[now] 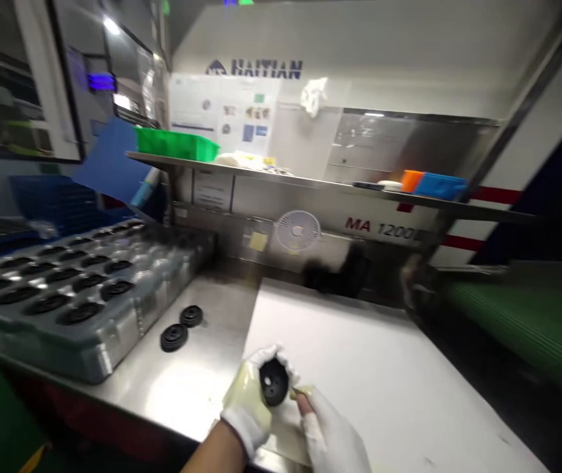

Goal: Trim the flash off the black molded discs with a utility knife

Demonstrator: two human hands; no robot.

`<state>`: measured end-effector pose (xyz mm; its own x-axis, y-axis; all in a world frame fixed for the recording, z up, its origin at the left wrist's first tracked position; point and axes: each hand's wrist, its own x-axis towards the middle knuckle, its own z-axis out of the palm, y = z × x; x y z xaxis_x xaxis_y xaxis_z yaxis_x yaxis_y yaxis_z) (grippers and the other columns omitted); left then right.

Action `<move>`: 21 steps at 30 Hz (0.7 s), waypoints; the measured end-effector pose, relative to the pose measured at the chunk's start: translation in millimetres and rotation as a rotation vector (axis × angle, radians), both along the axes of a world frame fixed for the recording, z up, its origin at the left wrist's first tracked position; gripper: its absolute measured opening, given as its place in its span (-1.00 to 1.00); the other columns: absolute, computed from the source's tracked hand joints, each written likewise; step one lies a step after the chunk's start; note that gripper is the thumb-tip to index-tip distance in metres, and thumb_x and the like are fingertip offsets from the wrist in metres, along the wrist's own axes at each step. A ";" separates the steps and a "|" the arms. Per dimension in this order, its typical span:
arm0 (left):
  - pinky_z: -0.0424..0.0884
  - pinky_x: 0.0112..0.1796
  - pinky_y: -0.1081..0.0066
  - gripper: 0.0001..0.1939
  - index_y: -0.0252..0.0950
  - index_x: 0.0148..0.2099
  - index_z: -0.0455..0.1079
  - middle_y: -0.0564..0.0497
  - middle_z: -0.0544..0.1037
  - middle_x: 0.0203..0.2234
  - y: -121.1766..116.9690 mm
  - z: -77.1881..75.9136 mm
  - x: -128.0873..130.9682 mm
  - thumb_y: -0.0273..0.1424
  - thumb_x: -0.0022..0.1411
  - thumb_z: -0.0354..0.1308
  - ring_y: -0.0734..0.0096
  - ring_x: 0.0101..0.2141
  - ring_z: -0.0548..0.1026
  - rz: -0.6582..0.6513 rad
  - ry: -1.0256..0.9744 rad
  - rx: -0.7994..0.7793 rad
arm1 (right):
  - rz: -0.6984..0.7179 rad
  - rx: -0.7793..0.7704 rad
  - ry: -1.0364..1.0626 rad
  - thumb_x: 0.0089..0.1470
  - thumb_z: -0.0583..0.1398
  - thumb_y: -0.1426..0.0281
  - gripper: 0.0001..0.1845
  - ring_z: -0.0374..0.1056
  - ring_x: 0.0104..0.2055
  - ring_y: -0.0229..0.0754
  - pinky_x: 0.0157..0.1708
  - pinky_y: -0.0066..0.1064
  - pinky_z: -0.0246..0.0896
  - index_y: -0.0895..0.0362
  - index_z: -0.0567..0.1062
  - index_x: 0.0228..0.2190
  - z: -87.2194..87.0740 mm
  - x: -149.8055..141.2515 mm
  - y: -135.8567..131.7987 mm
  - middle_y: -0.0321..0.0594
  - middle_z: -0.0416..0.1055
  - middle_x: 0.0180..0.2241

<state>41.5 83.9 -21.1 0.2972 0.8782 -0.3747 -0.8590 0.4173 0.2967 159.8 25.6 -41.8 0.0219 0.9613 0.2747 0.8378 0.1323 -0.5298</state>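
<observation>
My left hand (pixel 249 401), in a white and pale yellow glove, is closed round the edge of a black round part (pixel 274 382). The part is tilted, with small holes in its face. Close at its right edge is my right hand (pixel 327 424), also gloved but with a bare fingertip showing. Its fingers are pinched together near the rim; what they hold, if anything, is too small and blurred to name. Two similar black ridged discs (pixel 174 337) lie on the metal table to the left, touching or nearly so.
A grey tray (pixel 128 328) of black discs in round pockets stands at the left. White sheeting (pixel 360 368) covers the table's right part. Behind are a small fan (pixel 297 231) and a shelf (pixel 310 182) with a green bin (pixel 177 144) and blue and orange boxes (pixel 438 186).
</observation>
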 end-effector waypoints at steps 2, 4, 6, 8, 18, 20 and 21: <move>0.40 -0.43 0.44 -0.85 -0.33 -0.29 0.35 0.07 0.38 -0.59 -6.1 3.9 0.4 -0.48 0.02 0.20 0.47 -0.54 0.40 -0.025 -0.005 0.000 | 0.004 -0.015 -0.028 0.17 -0.12 0.32 -0.66 0.41 -0.36 -0.14 -0.40 -0.42 0.23 -0.02 0.43 -0.32 2.8 -2.3 -1.9 -0.28 0.48 -0.41; 0.40 -0.45 0.46 -0.84 -0.35 -0.29 0.36 0.03 0.41 -0.57 -11.6 7.2 -0.8 -0.52 -0.01 0.20 0.45 -0.52 0.42 -0.046 0.008 -0.008 | -0.015 -0.028 -0.051 0.16 -0.11 0.35 -0.68 0.41 -0.35 -0.14 -0.39 -0.42 0.21 0.01 0.43 -0.31 7.6 -4.1 -5.5 -0.27 0.47 -0.41; 0.40 -0.45 0.50 -0.82 -0.35 -0.27 0.37 0.02 0.43 -0.56 -14.6 8.2 -1.8 -0.54 -0.01 0.20 0.46 -0.51 0.44 -0.049 0.015 -0.006 | -0.030 -0.036 -0.063 0.17 -0.10 0.35 -0.69 0.41 -0.32 -0.13 -0.36 -0.41 0.20 0.00 0.43 -0.28 12.1 -5.9 -8.8 -0.27 0.47 -0.39; 0.41 -0.43 0.52 -0.82 -0.35 -0.27 0.38 0.02 0.44 -0.55 -14.9 7.1 -1.4 -0.55 -0.01 0.20 0.49 -0.50 0.44 -0.032 0.011 0.002 | -0.040 -0.039 -0.085 0.19 -0.09 0.34 -0.70 0.41 -0.30 -0.13 -0.36 -0.40 0.19 -0.01 0.41 -0.26 14.6 -7.7 -10.8 -0.28 0.46 -0.38; 0.46 -0.37 0.40 -0.87 -0.36 -0.34 0.37 0.05 0.39 -0.59 -12.8 6.3 7.6 -0.58 -0.02 0.18 0.47 -0.53 0.42 0.121 0.066 0.034 | -0.077 -0.038 -0.239 0.22 -0.10 0.33 -0.72 0.39 -0.48 -0.16 -0.54 -0.39 0.01 0.01 0.33 -0.42 0.1 -22.6 -17.2 -0.36 0.44 -0.50; 0.46 -0.36 0.41 -0.88 -0.34 -0.34 0.36 0.06 0.38 -0.59 -11.7 5.7 10.6 -0.58 0.00 0.16 0.48 -0.53 0.42 0.177 0.071 0.051 | -0.097 -0.025 -0.221 0.22 -0.10 0.31 -0.72 0.39 -0.50 -0.16 -0.56 -0.38 -0.02 0.01 0.34 -0.43 -4.4 -27.8 -18.1 -0.36 0.43 -0.53; 0.46 -0.34 0.41 -0.87 -0.33 -0.33 0.36 0.06 0.38 -0.58 -11.1 5.0 11.5 -0.58 0.00 0.16 0.48 -0.52 0.42 0.207 0.073 0.057 | -0.108 -0.019 -0.204 0.22 -0.10 0.31 -0.72 0.39 -0.51 -0.15 -0.56 -0.37 -0.03 0.00 0.34 -0.42 -5.8 -30.0 -18.2 -0.37 0.44 -0.53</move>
